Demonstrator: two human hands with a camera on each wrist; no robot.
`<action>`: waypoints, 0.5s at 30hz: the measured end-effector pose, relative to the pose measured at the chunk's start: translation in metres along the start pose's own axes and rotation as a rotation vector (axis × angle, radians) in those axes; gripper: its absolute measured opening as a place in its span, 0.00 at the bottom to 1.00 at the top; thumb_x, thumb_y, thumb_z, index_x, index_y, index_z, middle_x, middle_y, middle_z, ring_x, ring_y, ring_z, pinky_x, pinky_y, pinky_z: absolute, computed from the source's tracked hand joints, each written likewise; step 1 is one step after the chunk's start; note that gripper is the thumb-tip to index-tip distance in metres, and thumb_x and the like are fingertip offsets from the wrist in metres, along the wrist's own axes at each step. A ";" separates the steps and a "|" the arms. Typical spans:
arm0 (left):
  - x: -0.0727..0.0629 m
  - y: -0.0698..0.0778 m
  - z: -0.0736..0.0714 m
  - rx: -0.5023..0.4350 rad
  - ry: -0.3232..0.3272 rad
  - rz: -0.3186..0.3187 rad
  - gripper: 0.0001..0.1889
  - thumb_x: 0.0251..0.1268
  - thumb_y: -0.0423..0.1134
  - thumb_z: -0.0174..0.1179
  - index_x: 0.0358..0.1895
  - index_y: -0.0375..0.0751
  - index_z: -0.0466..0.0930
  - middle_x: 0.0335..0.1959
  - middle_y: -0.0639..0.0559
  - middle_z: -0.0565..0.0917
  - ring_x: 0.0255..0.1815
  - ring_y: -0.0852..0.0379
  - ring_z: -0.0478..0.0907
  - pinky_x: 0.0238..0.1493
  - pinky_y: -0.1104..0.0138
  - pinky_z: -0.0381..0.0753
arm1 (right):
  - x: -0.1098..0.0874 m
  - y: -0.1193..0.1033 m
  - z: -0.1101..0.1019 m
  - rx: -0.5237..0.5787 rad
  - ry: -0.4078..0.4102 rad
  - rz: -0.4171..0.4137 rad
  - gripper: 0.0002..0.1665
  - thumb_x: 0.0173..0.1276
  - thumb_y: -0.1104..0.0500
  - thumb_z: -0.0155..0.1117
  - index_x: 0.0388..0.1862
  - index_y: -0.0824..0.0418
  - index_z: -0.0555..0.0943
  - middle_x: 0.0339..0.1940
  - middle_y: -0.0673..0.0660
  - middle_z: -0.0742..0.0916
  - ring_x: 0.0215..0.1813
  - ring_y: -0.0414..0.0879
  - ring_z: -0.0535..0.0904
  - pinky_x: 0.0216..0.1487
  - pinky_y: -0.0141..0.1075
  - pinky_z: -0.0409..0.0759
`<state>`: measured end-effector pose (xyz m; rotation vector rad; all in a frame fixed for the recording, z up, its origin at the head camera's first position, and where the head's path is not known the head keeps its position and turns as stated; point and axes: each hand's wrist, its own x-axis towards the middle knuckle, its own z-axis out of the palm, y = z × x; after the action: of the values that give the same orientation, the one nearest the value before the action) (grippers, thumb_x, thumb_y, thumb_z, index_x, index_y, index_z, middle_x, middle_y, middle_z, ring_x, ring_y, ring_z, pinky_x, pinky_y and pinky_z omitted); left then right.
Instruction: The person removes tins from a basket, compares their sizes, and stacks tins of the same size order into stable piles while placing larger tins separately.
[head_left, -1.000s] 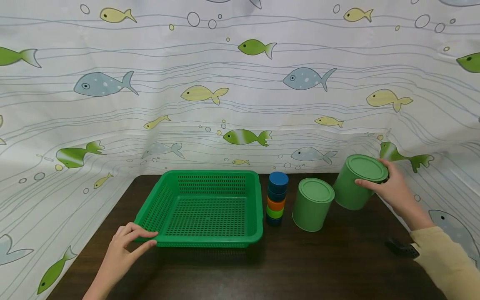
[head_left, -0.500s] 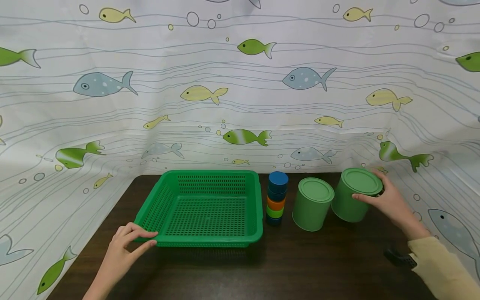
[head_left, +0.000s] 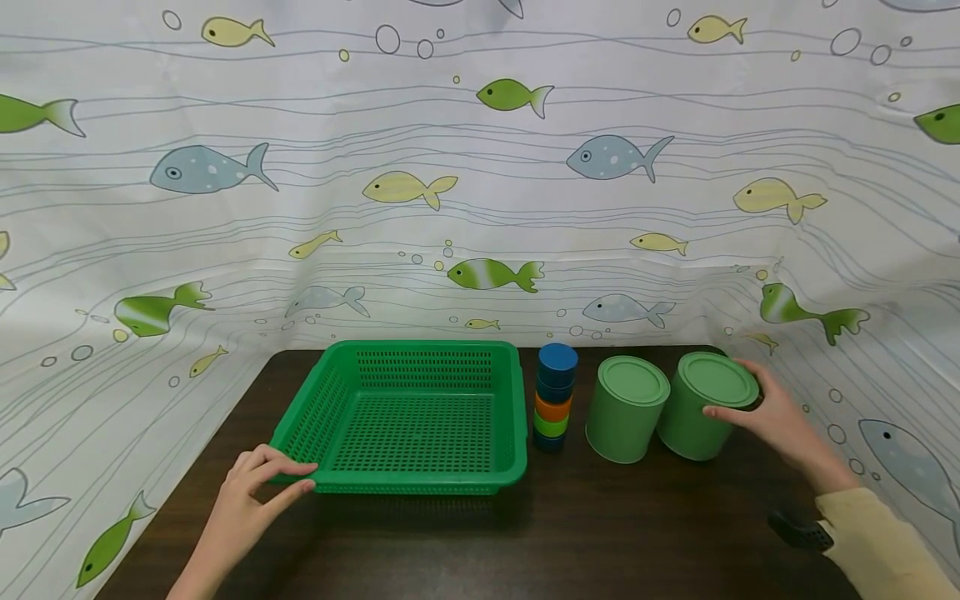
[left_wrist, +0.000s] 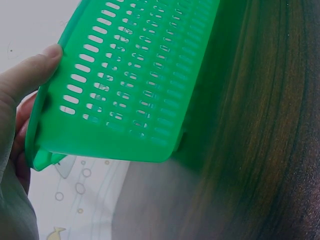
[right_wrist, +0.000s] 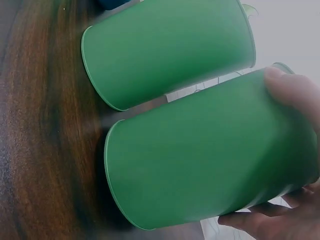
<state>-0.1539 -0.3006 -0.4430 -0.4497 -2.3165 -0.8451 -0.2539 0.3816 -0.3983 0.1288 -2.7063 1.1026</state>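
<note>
At the right of the head view, my right hand (head_left: 780, 423) grips a green lidded can (head_left: 697, 417) near its top, thumb on the near side and fingers round the back. A matching green can (head_left: 625, 417) stands just left of it. In the right wrist view the held can (right_wrist: 200, 155) has its base close to the tabletop. My left hand (head_left: 251, 500) pinches the front left corner of a green perforated plastic basket (head_left: 405, 479). The left wrist view shows the thumb on the outside of the basket's rim (left_wrist: 44, 100), the fingers partly hidden behind it.
Between basket and cans stands a stack of round pieces (head_left: 552, 408) in blue, orange and lime green. The dark wooden table (head_left: 600, 542) ends at a white fish-printed sheet (head_left: 495, 225) behind and at both sides. A black strap (head_left: 798, 529) hangs by the right sleeve.
My right hand has lowered the green can from a raised position at the back right, bringing it down and slightly left beside the other can. The left hand stays on the basket.
</note>
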 end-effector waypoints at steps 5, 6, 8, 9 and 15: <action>-0.001 0.000 0.000 -0.024 -0.004 -0.010 0.24 0.40 0.24 0.76 0.40 0.58 0.89 0.34 0.64 0.77 0.41 0.70 0.63 0.41 0.73 0.56 | -0.001 0.002 0.002 0.017 -0.032 0.010 0.61 0.61 0.50 0.74 0.80 0.66 0.46 0.70 0.75 0.66 0.58 0.50 0.70 0.53 0.54 0.72; -0.001 0.000 0.000 -0.030 -0.004 -0.014 0.24 0.40 0.24 0.76 0.40 0.58 0.89 0.34 0.64 0.77 0.41 0.70 0.62 0.41 0.73 0.56 | -0.001 0.003 0.002 0.025 -0.037 0.012 0.61 0.61 0.50 0.74 0.80 0.67 0.46 0.70 0.76 0.65 0.60 0.57 0.69 0.53 0.57 0.72; -0.001 0.001 0.000 -0.034 -0.004 -0.012 0.23 0.40 0.25 0.76 0.40 0.56 0.89 0.34 0.64 0.77 0.41 0.69 0.63 0.41 0.73 0.56 | -0.001 0.003 0.002 0.021 -0.041 0.011 0.61 0.61 0.50 0.74 0.80 0.67 0.46 0.70 0.76 0.65 0.60 0.61 0.68 0.53 0.56 0.73; -0.001 0.001 0.000 -0.035 -0.004 -0.012 0.22 0.41 0.25 0.76 0.40 0.55 0.90 0.34 0.64 0.77 0.41 0.68 0.63 0.41 0.73 0.56 | -0.001 0.004 0.002 0.020 -0.043 0.011 0.61 0.61 0.51 0.74 0.80 0.67 0.46 0.69 0.76 0.66 0.59 0.56 0.70 0.53 0.52 0.74; 0.000 0.001 0.000 -0.020 -0.008 -0.015 0.21 0.40 0.24 0.76 0.39 0.51 0.90 0.34 0.60 0.78 0.40 0.68 0.63 0.41 0.74 0.57 | -0.002 0.008 0.001 0.013 -0.056 -0.002 0.60 0.61 0.51 0.75 0.80 0.66 0.48 0.67 0.73 0.70 0.47 0.17 0.62 0.41 0.24 0.71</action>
<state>-0.1531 -0.3000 -0.4425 -0.4460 -2.3237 -0.8753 -0.2534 0.3868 -0.4049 0.1669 -2.7474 1.1328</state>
